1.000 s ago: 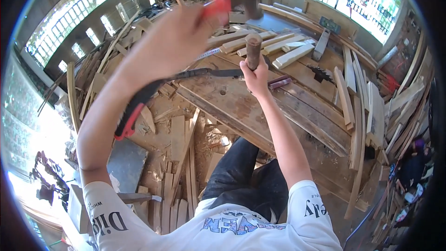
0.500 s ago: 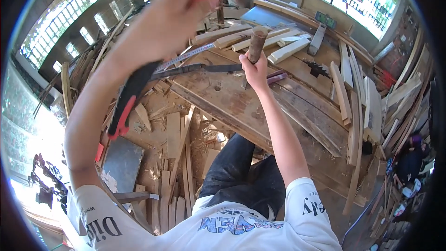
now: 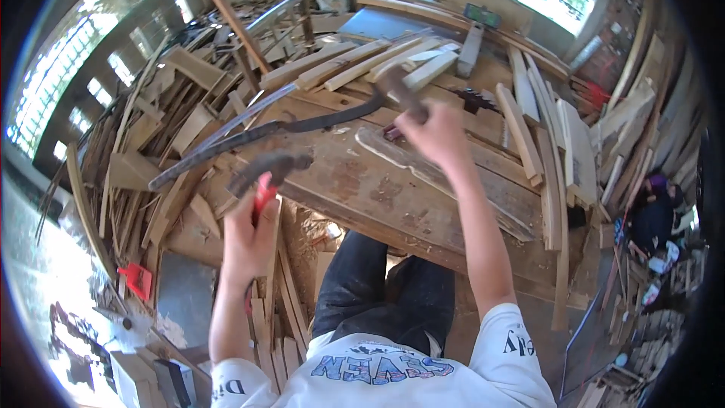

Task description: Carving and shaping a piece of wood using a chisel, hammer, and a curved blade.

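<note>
My left hand (image 3: 248, 238) is closed around the red handle of a claw hammer (image 3: 270, 170), whose dark head is raised over the bench's near left edge. My right hand (image 3: 440, 134) grips what looks like a wooden-handled chisel (image 3: 405, 95), tilted and blurred, over the workbench (image 3: 332, 181); its blade is hidden. Just below that hand lies a rough-edged board (image 3: 483, 200). A long dark curved strip (image 3: 264, 130) stretches across the bench's left part toward the chisel.
Several pale wood strips (image 3: 355, 60) lie at the bench's back, with more boards (image 3: 521, 136) along the right. Scrap wood (image 3: 151, 121) is heaped at the left. A red dustpan-like piece (image 3: 137, 279) and offcuts (image 3: 287, 295) lie low on the left.
My left hand has swung the hammer down and toward me from high at the upper left. The chisel has tipped from near upright to leaning left. My view has shifted.
</note>
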### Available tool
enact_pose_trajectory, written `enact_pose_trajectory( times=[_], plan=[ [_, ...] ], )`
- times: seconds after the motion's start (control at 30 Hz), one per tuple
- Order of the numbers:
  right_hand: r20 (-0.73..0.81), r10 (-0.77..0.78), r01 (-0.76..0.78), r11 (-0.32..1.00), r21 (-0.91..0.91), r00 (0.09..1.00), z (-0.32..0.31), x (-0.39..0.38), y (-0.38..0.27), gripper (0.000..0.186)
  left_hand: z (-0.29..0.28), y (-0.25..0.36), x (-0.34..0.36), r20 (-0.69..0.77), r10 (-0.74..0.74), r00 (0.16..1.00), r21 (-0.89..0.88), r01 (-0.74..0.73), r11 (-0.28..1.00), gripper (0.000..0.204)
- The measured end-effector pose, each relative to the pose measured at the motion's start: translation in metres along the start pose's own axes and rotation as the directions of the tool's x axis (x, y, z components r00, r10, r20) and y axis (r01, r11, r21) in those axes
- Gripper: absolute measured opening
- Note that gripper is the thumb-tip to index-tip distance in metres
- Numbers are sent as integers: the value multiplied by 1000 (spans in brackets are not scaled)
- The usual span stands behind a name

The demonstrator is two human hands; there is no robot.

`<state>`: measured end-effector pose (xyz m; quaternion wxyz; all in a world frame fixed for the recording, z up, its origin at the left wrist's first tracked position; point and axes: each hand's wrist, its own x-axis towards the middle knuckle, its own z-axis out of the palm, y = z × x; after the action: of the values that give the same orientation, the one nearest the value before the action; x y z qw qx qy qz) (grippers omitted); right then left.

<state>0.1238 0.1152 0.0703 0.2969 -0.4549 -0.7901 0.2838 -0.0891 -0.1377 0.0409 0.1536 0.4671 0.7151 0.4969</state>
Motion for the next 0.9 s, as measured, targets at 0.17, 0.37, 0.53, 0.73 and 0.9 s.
enact_pose_trajectory(
  times=[0.17, 0.37, 0.53, 0.73, 0.9],
  plan=[
    [149, 42, 38, 865, -500, 988, 66, -5, 58, 41, 42, -43, -32, 17, -119, 993, 4, 119, 993, 23],
    [157, 74, 6, 889, -459, 985, 55, -32, 60, 43, 46, -75, -80, 83, -287, 954, -90, 294, 952, 26],
    [191, 83, -4, 924, -382, 978, 35, -48, 63, 40, 32, -103, -108, 120, -218, 968, 36, 215, 976, 27],
    [96, 5, -36, 945, 324, 995, 13, -11, 28, 34, 42, -102, -121, 141, -319, 937, 160, 296, 942, 30],
    [-146, -387, 284, 329, 900, 910, 31, 21, 9, 43, 58, -111, -131, 227, -391, 892, 231, 340, 912, 32]
  ],
)
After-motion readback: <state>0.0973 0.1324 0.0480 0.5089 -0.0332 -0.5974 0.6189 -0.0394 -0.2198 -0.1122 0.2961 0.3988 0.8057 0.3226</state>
